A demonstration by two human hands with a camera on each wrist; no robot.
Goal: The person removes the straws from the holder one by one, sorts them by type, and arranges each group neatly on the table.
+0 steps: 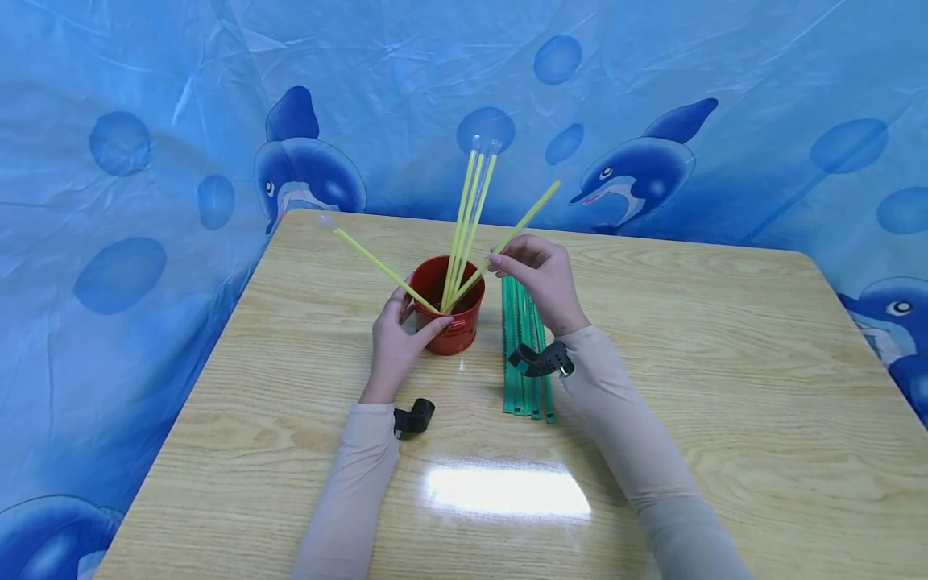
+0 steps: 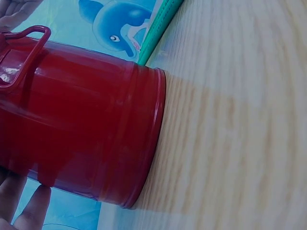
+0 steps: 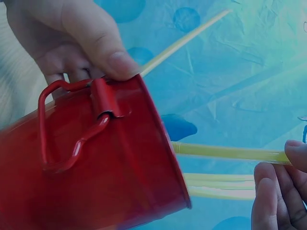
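A small red bucket (image 1: 451,341) stands on the table with yellow bendy straws (image 1: 467,211) in it, several in clear wrappers. My left hand (image 1: 395,348) grips the bucket, its thumb at the near rim beside the wire handle (image 3: 45,127) and its fingers around the left side. Between thumb and fingertips, my right hand (image 1: 540,278) pinches a yellow straw (image 3: 225,152) that slants to the right, its lower end inside the bucket. One more straw (image 1: 371,258) leans out over the left rim. Fingers (image 2: 36,206) press on the bucket's wall in the left wrist view.
Several long, flat green strips (image 1: 518,354) with dark ends lie side by side right of the bucket, beneath my right forearm. The wooden table (image 1: 725,387) reaches back to a blue dolphin-print sheet (image 1: 406,72). A black camera band (image 1: 542,360) circles my right wrist.
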